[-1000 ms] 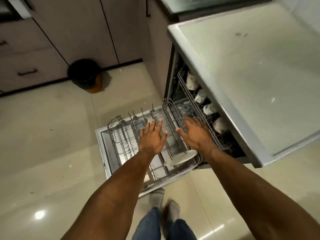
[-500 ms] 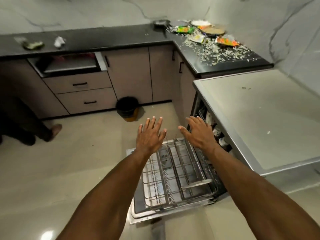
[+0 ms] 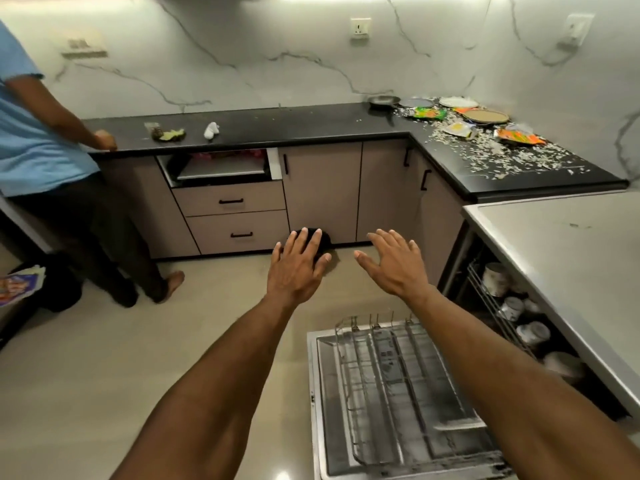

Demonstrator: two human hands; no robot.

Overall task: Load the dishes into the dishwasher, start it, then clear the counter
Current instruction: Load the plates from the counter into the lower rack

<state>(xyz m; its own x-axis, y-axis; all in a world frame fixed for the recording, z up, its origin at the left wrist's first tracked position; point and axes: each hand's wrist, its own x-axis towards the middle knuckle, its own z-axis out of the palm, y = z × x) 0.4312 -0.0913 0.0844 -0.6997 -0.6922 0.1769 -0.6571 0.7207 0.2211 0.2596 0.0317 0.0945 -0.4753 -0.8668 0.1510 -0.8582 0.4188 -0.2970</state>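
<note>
Left hand [image 3: 297, 268] and right hand [image 3: 393, 263] raised, fingers spread, holding nothing, beyond lower rack [image 3: 398, 386] far edge.

- A home kitchen: black L-shaped counter [image 3: 277, 128] against a marble wall.
- Drawers [image 3: 230, 202] beneath the counter.
- Open dishwasher [image 3: 398, 393] right of the counter.

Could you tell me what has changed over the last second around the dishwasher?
Both hands, left hand and right hand, lifted off the lower rack and now hover open above the floor, holding nothing. The rack stays pulled out on the open door, cups still in the upper rack.
</note>
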